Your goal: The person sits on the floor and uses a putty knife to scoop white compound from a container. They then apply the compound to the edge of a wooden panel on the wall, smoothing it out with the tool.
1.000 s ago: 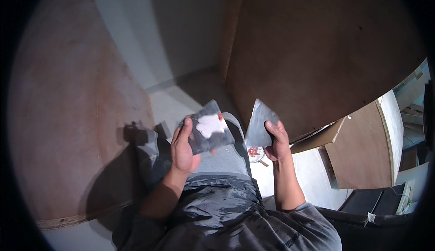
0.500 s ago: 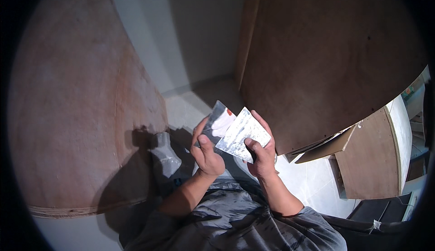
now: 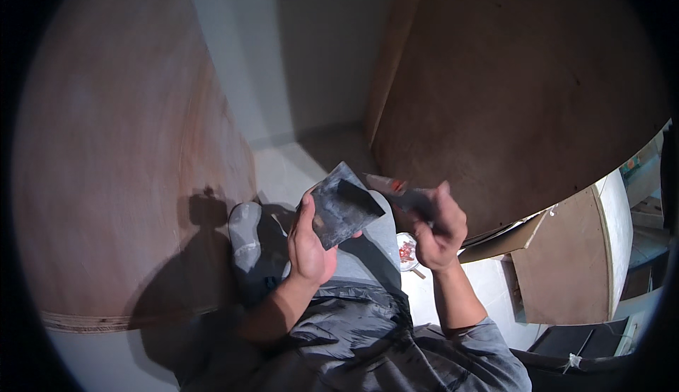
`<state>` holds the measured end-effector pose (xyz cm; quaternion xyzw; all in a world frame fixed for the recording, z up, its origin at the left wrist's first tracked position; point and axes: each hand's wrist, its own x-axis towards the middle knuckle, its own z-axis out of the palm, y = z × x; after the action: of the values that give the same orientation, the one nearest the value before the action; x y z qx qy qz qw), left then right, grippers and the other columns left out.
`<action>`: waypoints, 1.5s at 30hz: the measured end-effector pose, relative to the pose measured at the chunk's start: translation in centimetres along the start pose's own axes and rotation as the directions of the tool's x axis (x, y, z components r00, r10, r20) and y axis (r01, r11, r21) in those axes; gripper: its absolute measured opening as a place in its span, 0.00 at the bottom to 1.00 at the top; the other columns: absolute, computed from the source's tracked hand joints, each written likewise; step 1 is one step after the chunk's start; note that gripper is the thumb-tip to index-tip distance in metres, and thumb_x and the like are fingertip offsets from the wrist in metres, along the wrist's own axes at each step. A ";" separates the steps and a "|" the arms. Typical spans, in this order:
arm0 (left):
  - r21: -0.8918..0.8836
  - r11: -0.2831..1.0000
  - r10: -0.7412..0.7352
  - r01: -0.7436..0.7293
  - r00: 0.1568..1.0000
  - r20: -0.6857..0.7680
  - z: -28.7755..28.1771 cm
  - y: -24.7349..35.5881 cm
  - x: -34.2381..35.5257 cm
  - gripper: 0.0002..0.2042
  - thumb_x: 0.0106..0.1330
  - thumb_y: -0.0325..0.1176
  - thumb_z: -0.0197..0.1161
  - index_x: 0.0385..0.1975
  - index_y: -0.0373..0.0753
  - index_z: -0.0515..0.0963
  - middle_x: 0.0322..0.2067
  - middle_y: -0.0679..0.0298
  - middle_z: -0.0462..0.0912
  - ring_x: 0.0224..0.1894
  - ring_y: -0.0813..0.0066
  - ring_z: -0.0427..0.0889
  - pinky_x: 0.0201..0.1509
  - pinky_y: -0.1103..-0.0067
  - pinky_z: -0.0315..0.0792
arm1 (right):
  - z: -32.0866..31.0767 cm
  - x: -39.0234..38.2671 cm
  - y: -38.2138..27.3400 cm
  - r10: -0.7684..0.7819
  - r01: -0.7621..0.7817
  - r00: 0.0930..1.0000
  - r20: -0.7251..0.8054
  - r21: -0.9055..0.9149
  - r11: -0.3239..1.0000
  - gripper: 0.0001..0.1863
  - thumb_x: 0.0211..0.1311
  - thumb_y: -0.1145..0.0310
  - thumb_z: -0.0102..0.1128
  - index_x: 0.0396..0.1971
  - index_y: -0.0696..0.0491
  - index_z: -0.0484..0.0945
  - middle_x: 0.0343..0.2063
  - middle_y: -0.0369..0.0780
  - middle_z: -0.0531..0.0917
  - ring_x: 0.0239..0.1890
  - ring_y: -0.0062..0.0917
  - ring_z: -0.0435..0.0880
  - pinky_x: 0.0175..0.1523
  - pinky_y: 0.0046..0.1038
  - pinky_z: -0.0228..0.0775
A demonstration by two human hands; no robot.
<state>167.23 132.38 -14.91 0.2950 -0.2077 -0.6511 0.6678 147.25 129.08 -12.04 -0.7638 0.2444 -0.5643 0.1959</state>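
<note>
My left hand (image 3: 312, 252) is closed on a flat, square metal putty spreader (image 3: 338, 211), its thumb along the near left edge and fingers underneath. The face of this plate is dull grey and smeared, with a dark shadow across it. Just to the right, my right hand (image 3: 441, 231) is closed on a second putty spreader (image 3: 385, 182), tilted nearly edge-on and blurred by motion. Toward its tip this blade carries pale paste with a red dab. The two spreaders are close together, though I cannot tell whether they touch.
Beside my right hand, a white container (image 3: 407, 249) with red-streaked contents stands low down. A large curved wooden panel (image 3: 127, 151) rises on the left, another (image 3: 516, 102) on the right. Wooden boards (image 3: 562, 261) lean farther right. My shoe (image 3: 245, 240) is below the left panel.
The pale paste and red dab have passed from the left hand's spreader to the right hand's. My right hand has swung right and turned its spreader nearly edge-on. The white container has come into view.
</note>
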 end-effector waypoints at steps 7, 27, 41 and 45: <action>-0.154 0.971 -0.171 0.182 0.982 0.080 0.5 1.1 -0.1 0.22 0.77 0.52 0.45 0.58 0.44 0.71 0.50 0.65 0.81 0.49 0.71 0.82 0.44 0.69 0.77 | 0.6 2.0 1.1 -0.350 0.381 0.881 0.318 -0.038 0.924 0.23 0.45 0.75 0.68 0.45 0.44 0.86 0.47 0.44 0.83 0.50 0.42 0.84 0.52 0.38 0.81; -0.029 0.999 -0.012 0.014 0.997 0.079 0.5 1.2 -0.7 0.22 0.75 0.53 0.49 0.56 0.43 0.71 0.47 0.65 0.81 0.46 0.72 0.82 0.35 0.74 0.74 | 6.2 -1.7 4.5 0.287 -0.285 0.955 0.070 -0.036 0.958 0.26 0.62 0.79 0.58 0.61 0.56 0.69 0.56 0.48 0.76 0.58 0.37 0.77 0.63 0.34 0.68; -0.155 0.780 -0.563 0.606 0.789 0.247 -3.8 0.6 -1.5 0.18 0.74 0.47 0.52 0.52 0.41 0.76 0.39 0.66 0.84 0.30 0.79 0.82 0.22 0.83 0.70 | 7.8 -5.3 7.2 0.755 -0.526 0.515 0.406 0.845 -0.095 0.24 0.63 0.45 0.63 0.40 0.53 0.77 0.23 0.34 0.81 0.10 0.17 0.71 0.11 0.21 0.58; -0.127 0.867 -0.451 0.482 0.867 0.212 -5.0 2.8 -0.8 0.15 0.73 0.48 0.54 0.47 0.45 0.78 0.36 0.70 0.84 0.34 0.81 0.83 0.26 0.80 0.73 | 6.3 -7.9 8.9 0.566 -0.792 0.554 0.611 0.597 0.132 0.28 0.51 0.56 0.75 0.46 0.57 0.76 0.28 0.35 0.84 0.19 0.17 0.79 0.16 0.19 0.67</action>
<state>172.58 133.70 -16.71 0.2181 -0.1296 -0.8325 0.4926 150.05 126.77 -24.99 -0.4299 0.2392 -0.3548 0.7951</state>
